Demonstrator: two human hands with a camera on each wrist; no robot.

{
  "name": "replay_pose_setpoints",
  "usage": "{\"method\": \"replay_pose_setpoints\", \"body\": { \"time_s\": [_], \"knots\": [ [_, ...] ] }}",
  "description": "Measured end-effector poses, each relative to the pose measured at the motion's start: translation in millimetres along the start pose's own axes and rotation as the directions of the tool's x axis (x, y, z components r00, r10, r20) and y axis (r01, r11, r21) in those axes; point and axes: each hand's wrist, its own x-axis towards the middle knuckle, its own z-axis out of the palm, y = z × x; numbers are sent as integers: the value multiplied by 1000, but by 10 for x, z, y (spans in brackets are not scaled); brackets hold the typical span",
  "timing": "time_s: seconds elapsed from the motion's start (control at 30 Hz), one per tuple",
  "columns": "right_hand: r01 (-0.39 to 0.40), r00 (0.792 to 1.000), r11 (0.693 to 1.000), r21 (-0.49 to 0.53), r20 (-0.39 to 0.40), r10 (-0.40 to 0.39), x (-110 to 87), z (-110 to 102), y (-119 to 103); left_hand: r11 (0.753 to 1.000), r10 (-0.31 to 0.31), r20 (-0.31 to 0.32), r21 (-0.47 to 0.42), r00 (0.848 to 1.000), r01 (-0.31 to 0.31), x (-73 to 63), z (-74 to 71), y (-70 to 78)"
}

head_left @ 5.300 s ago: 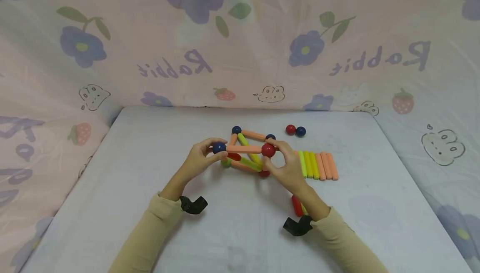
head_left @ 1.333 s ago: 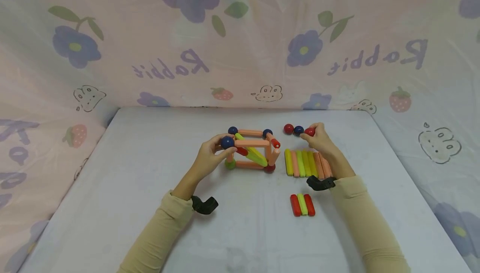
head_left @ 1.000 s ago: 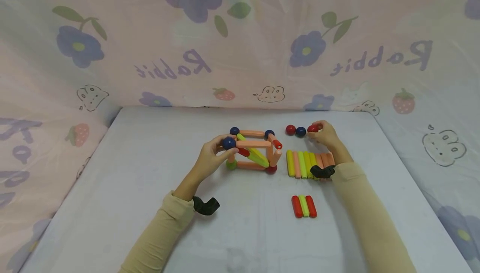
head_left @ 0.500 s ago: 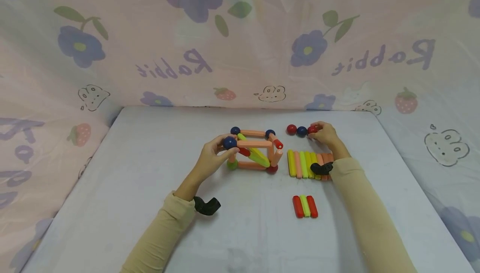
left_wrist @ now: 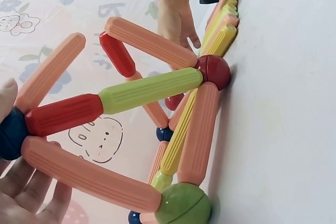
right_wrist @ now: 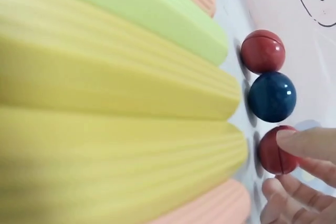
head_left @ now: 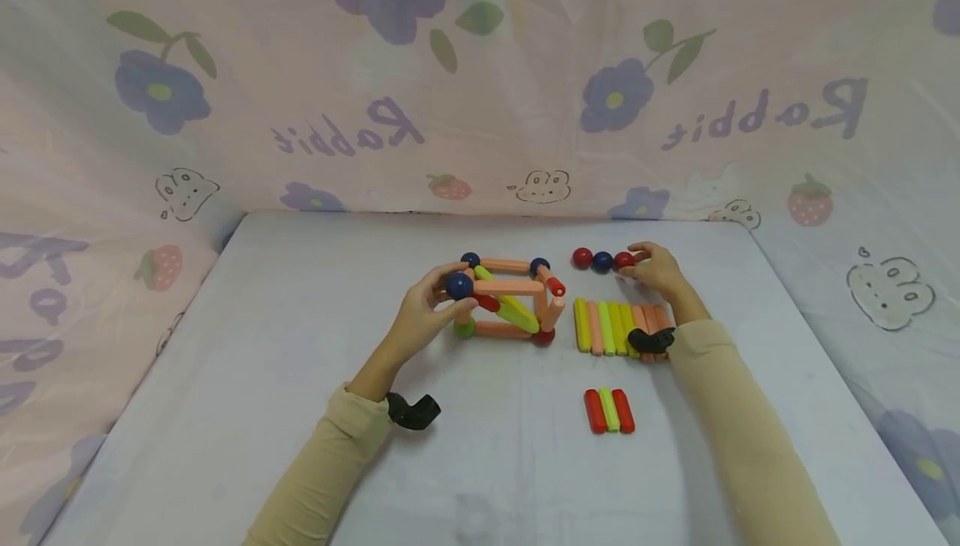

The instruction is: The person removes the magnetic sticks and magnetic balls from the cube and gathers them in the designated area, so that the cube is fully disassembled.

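Observation:
My left hand [head_left: 420, 313] pinches a blue ball [head_left: 460, 286] at the near upper corner of a box-like frame of magnetic rods and balls. An orange rod [head_left: 510, 288] runs right from this ball, its far end bare. A red-and-green diagonal [left_wrist: 115, 98] leads down to a red ball [left_wrist: 214, 73]; a green ball [left_wrist: 184, 205] marks another lower corner. My right hand [head_left: 660, 271] is at a loose red ball [head_left: 624, 261], thumb touching it, fingers spread loosely around. That ball ends a row with a blue ball [right_wrist: 272, 97] and another red ball [right_wrist: 263, 51].
Several yellow, green and orange rods [head_left: 607, 329] lie side by side under my right wrist. Nearer the front are two red rods and a green rod [head_left: 609, 410]. A patterned cloth [head_left: 480, 112] hangs behind the white table [head_left: 300, 321].
A red ball has left the frame's upper right corner; my right hand carried it to the row's right end, and its fingers now show looser around it. My left hand keeps its ball.

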Motion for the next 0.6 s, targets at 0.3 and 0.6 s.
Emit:
{"method": "replay_pose_setpoints", "body": {
  "time_s": [0.3,0.6],
  "knots": [
    [170,957,979,-109,-218,-191,-381,64,-304,995,93,-54,-35,994,-95,-66,-39,-59],
    [564,787,825,-45,-275,-553,-970,436,-993,990,115,-66,-73,991,-119,-78,-29,-66]
  ]
}}
